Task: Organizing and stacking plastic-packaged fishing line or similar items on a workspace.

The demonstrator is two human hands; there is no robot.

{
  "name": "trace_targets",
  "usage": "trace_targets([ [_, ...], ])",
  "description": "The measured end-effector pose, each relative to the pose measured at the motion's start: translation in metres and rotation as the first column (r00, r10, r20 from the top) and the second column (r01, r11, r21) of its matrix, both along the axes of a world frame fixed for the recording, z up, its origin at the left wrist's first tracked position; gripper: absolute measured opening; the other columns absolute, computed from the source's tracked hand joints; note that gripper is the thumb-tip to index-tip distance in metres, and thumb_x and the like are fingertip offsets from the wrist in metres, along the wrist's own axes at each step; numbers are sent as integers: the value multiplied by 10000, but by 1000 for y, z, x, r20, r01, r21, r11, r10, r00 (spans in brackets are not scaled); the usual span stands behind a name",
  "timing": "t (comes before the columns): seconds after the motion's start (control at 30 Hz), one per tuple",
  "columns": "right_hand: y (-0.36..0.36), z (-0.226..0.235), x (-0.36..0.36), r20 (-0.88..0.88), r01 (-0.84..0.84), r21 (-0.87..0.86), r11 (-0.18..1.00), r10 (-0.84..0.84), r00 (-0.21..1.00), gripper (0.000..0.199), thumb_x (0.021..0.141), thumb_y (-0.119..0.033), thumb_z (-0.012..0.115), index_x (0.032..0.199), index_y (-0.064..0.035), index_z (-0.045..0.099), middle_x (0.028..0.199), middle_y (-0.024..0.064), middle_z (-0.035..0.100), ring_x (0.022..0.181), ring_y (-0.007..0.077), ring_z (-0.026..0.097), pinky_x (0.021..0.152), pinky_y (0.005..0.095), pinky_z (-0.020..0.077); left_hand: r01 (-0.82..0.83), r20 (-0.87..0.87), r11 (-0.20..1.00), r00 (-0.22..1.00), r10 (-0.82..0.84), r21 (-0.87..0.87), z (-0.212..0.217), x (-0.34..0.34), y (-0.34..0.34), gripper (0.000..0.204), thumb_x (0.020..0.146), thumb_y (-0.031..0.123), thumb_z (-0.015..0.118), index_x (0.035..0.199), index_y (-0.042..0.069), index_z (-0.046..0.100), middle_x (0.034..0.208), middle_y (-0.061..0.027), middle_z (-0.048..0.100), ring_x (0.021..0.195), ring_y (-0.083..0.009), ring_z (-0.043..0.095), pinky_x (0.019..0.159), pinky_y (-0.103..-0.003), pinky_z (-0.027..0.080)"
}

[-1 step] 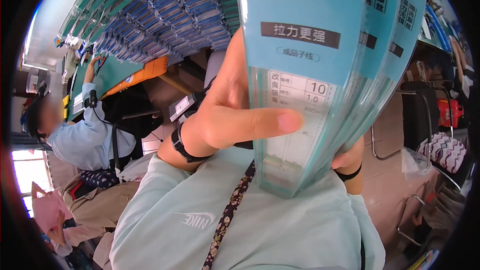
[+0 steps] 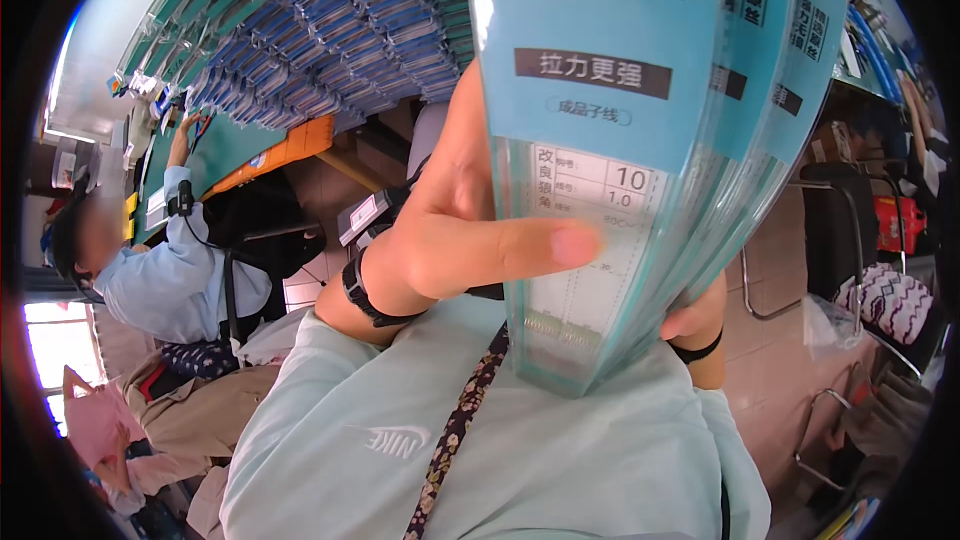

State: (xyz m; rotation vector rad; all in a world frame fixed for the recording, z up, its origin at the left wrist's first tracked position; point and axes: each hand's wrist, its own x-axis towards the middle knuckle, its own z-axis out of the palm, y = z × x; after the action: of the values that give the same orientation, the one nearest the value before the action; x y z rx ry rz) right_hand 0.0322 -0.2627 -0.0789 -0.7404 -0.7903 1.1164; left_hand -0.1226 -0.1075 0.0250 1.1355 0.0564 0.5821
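Note:
A fanned stack of fishing-leader packs (image 2: 590,340) is held up close in front of my chest. They are flat clear plastic sleeves with turquoise card headers and white labels, edges overlapping toward the right. My left hand (image 2: 450,230) grips them from the left, its thumb laid across the front pack below the label grid and its other fingers hidden behind. My right hand (image 2: 700,315) holds the lower right edge from behind. Only a fingertip and the side of that hand show; the rest is covered by the packs.
Rows of blue and green packs (image 2: 330,30) lie on a green-topped table (image 2: 235,155) at the far left, near an orange piece (image 2: 290,155). A person in light blue (image 2: 180,280) sits there. Black chairs (image 2: 840,230) and a red box (image 2: 900,225) stand at right.
The upper part of the stack has shifted slightly left. Both hands keep their hold.

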Motion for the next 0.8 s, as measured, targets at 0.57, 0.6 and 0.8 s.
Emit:
trace_targets([
  [0.57,-6,30,-8,181,28,-33,999,-21,983,874,484,-30,874,1264,14,482,1139,106,599,1080,217,550,890,341,438,122,79,991,989,-125,48,-6,-10,5,999,670,-88,655,1454,135,78,1392,-104,346,1291,-239,337,1039,-413,284],
  [0.6,-5,33,-8,187,18,-29,999,-12,982,874,484,-30,874,1264,14,482,1139,106,599,1080,217,550,890,341,438,121,94,985,987,-133,120,-7,-10,5,1002,671,-95,648,1457,133,69,1395,-103,342,1294,-237,334,1039,-410,283],
  [0.8,-5,39,-13,120,330,58,942,-335,935,910,495,-38,876,1286,18,430,1195,119,561,1085,231,550,903,353,436,70,83,969,992,-91,237,-6,-7,0,1025,712,-66,664,1472,119,1,1424,-84,286,1320,-217,279,1059,-396,254],
])
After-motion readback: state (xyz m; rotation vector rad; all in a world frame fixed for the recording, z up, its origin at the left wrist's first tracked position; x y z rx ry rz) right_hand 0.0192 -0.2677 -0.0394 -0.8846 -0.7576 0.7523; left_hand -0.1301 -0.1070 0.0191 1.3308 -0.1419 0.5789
